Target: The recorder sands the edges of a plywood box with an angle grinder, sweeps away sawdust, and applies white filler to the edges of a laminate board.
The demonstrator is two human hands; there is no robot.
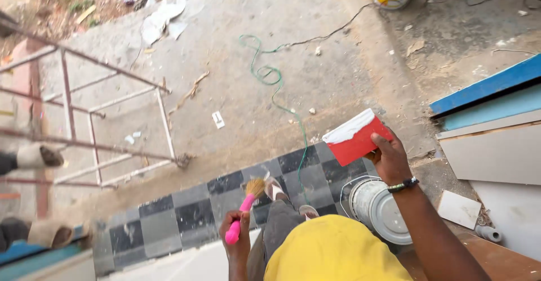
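1. Head view, lower centre: the left hand [236, 241] is fisted around a pink-handled brush [243, 212]; it looks light and stiff, best gripped mid-handle.
2. Centre right: the right hand [389, 160] pinches a red, white-coated tile piece [356, 137] by its lower edge; probably rigid, brittle, wet on top.
3. Below it stands a grey bucket [380, 210].

Place: building site | Signs: metal scaffold frame [107, 129]; paint bucket [380, 208]; loose cable [276, 89]; dusty concrete floor [270, 22]
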